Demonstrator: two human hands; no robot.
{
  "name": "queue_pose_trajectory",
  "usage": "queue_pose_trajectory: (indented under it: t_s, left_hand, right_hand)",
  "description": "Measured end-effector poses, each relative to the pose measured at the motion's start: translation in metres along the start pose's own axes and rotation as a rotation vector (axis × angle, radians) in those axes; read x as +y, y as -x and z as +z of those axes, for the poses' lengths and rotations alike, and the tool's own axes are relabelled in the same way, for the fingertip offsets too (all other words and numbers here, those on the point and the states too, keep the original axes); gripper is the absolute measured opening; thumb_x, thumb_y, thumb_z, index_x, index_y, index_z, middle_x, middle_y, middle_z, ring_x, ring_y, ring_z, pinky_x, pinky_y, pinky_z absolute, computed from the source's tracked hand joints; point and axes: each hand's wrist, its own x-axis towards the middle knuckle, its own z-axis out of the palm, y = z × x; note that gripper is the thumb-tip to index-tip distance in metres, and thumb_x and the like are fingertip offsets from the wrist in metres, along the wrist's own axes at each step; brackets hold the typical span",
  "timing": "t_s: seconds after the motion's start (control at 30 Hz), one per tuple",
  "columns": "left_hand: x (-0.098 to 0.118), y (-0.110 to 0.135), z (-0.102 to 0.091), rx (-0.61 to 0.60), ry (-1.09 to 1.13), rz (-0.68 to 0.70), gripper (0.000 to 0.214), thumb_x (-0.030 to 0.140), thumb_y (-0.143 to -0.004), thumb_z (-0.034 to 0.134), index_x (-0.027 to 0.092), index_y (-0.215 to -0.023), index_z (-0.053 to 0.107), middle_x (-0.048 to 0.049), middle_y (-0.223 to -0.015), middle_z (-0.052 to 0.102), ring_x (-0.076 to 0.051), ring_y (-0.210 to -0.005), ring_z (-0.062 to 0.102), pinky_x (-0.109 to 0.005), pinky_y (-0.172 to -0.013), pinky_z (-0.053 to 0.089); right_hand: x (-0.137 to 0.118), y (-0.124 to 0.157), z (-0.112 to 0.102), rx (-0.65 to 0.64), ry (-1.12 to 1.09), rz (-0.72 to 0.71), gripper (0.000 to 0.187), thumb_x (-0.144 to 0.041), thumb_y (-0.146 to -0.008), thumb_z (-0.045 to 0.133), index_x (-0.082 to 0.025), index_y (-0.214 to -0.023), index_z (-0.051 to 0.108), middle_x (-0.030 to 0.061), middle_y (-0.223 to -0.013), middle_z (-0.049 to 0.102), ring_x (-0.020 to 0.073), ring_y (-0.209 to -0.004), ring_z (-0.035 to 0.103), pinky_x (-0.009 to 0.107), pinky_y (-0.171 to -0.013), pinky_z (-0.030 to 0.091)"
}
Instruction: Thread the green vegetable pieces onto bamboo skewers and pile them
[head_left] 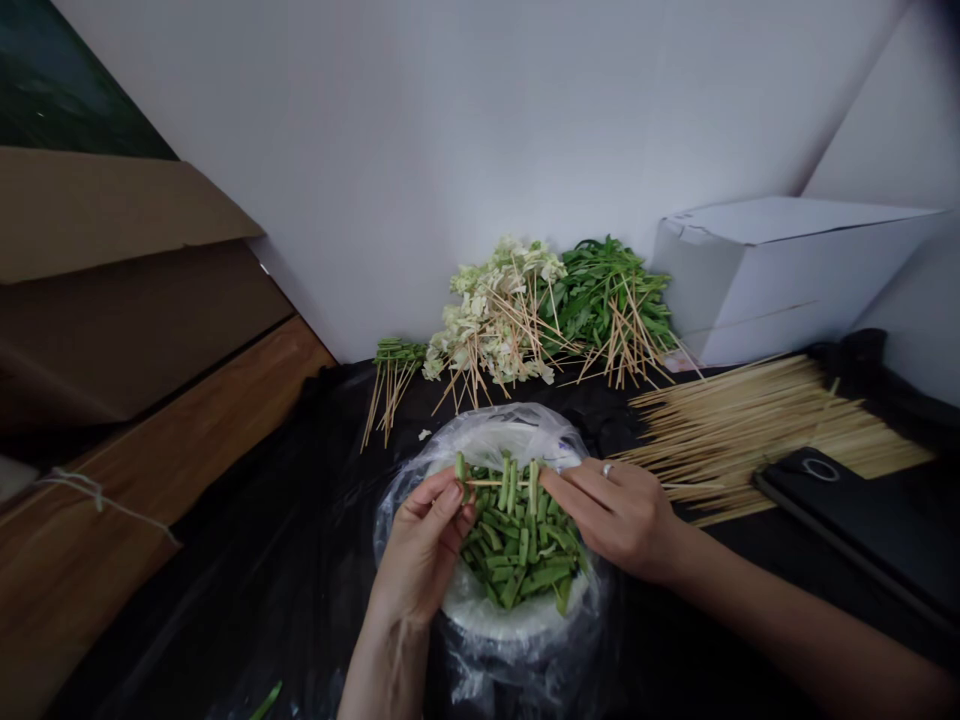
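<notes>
My left hand (424,540) pinches a cut green bean piece (460,467) at the left end of a thin wooden skewer (487,483). Around the skewer's other end the fingers of my right hand (630,515) are closed, and a ring shows on one of them. Several bean pieces (511,485) stand crosswise on the skewer between my hands. Below them is a container lined with clear plastic (480,625), holding a heap of cut green beans (517,565). Part of the heap is hidden by my fingers.
Behind the container lie skewered green bundles (397,350), pale cabbage-like leaves (480,320) and leafy greens (600,300). Bare skewers (750,425) spread at right, beside a black phone (840,510) and a white box (772,280). A cardboard box (112,330) stands left.
</notes>
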Motion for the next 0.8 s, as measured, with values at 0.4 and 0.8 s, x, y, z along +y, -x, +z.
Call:
queue_pose_trajectory:
  t_s: [0.4, 0.8]
  left_hand:
    - [-0.012, 0.002, 0.008, -0.030, -0.152, 0.028, 0.023, 0.027, -0.051, 0.093, 0.018, -0.066, 0.078, -0.0019, -0.074, 0.076, -0.010, -0.063, 0.065, -0.019, -0.062, 0.053]
    - [0.013, -0.025, -0.012, -0.259, -1.489, 0.444, 0.020, 0.013, -0.082, 0.063, 0.020, -0.094, 0.077, -0.0088, -0.097, 0.078, -0.026, -0.092, 0.070, -0.037, -0.085, 0.051]
  right_hand:
    - [-0.005, -0.002, -0.003, 0.022, -0.020, -0.042, 0.027, -0.008, -0.091, 0.049, -0.002, -0.114, 0.062, 0.0067, -0.076, 0.065, 0.0152, -0.068, 0.055, 0.030, -0.062, 0.043]
    - [0.010, 0.002, 0.000, 0.030, 0.063, 0.024, 0.030, -0.002, -0.088, 0.047, -0.005, -0.113, 0.062, 0.0061, -0.077, 0.064, 0.0153, -0.064, 0.050, 0.031, -0.057, 0.037]
